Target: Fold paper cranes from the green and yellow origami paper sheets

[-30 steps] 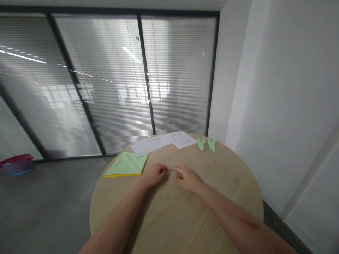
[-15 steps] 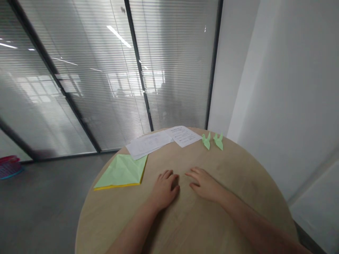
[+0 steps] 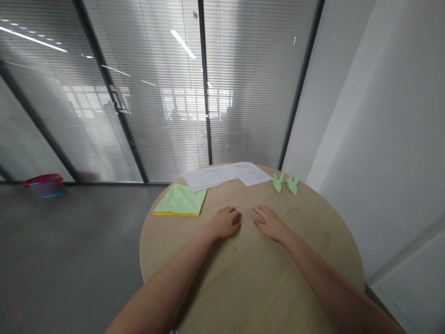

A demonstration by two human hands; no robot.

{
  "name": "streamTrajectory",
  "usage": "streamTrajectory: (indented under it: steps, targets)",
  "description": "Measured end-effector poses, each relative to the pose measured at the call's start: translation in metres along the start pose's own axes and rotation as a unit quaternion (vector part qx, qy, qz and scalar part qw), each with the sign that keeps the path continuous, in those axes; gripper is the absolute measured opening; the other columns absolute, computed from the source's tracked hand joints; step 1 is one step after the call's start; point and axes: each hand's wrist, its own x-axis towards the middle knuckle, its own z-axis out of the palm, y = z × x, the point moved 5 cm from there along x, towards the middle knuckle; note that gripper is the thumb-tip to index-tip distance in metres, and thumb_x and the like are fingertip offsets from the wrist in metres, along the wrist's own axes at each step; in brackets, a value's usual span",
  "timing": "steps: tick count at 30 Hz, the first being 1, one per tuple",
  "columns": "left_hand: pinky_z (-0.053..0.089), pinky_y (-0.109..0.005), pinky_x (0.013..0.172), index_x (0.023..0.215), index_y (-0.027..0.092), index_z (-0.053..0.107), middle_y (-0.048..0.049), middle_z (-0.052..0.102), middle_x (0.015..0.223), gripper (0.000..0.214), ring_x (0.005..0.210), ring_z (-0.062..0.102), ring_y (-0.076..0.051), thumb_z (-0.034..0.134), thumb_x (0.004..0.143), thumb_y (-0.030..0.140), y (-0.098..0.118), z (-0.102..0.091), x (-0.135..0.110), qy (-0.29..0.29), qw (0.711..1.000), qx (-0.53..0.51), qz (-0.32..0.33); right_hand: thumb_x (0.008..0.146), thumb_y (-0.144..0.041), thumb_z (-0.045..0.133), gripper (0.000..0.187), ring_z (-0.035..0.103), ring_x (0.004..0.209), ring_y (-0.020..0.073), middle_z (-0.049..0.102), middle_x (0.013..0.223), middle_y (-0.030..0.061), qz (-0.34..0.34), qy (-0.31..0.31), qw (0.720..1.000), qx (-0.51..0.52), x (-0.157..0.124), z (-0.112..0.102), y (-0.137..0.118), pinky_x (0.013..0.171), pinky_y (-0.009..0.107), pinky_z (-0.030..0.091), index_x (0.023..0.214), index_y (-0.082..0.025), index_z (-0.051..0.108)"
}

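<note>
My left hand (image 3: 225, 222) rests on the round wooden table (image 3: 243, 278), fingers loosely bent and thumb apart, with nothing in it. Across a small gap, my right hand (image 3: 270, 223) lies with its fingers stretched out and holds nothing either. To the left of my left hand is a stack of square paper (image 3: 181, 199), light green on top with creases, yellow showing along its lower edge. Two folded light green paper cranes, a left one (image 3: 277, 183) and a right one (image 3: 293, 184), stand beyond my right hand near the table's far right edge.
White paper sheets (image 3: 210, 177) and a printed page (image 3: 252, 173) overlap at the table's far edge; the sheets lap over the green paper's corner. Behind stands a glass partition with blinds (image 3: 174, 130). A white wall (image 3: 389, 153) rises at right. A red and blue basket (image 3: 47, 185) sits on the floor.
The view has shifted, so the table and partition appear farther right and slightly higher. My left hand's fingers look a little more curled; both hands stay on the table.
</note>
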Motion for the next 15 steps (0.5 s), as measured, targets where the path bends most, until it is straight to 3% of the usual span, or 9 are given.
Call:
streamTrajectory:
  steps: [5,9,12,15]
  targets:
    - [0.046,-0.031,0.089,0.107,0.018,0.068,-0.0103,0.067,0.108,0.03,0.099,0.061,-0.023,0.056,0.081,0.028,-0.01,-0.009,-0.001,0.013,0.999,-0.037,-0.003,0.093,-0.036,0.045,0.047,0.041,0.132,0.0279,0.048,0.14,0.0164,0.007,0.017,0.999,-0.045,0.009,0.008,0.003,0.109,0.045,0.029,0.134,-0.016,0.053]
    - [0.047,-0.03,0.084,0.099,0.02,0.071,-0.0105,0.07,0.105,0.026,0.098,0.063,-0.024,0.055,0.079,0.023,-0.045,-0.036,-0.007,0.078,0.985,0.003,-0.152,0.094,-0.038,0.042,0.047,0.041,0.133,0.0283,0.047,0.141,0.0162,0.008,0.025,0.999,-0.037,0.01,0.012,0.007,0.109,0.046,0.029,0.134,-0.018,0.054]
    - [0.048,-0.029,0.079,0.094,0.021,0.071,-0.0097,0.071,0.099,0.024,0.094,0.064,-0.023,0.052,0.079,0.019,-0.081,-0.057,-0.023,0.084,0.953,0.043,-0.286,0.092,-0.038,0.045,0.048,0.042,0.132,0.0275,0.047,0.141,0.0167,0.009,0.021,1.0,-0.018,0.01,0.015,0.013,0.111,0.044,0.029,0.133,-0.016,0.055]
    - [0.049,-0.032,0.08,0.102,0.021,0.069,-0.011,0.069,0.107,0.029,0.1,0.063,-0.026,0.053,0.077,0.019,-0.109,-0.067,-0.039,0.087,0.927,0.06,-0.359,0.09,-0.035,0.047,0.047,0.042,0.132,0.0264,0.047,0.141,0.0156,0.01,0.031,0.999,0.011,0.009,0.016,0.019,0.112,0.042,0.03,0.132,-0.016,0.056]
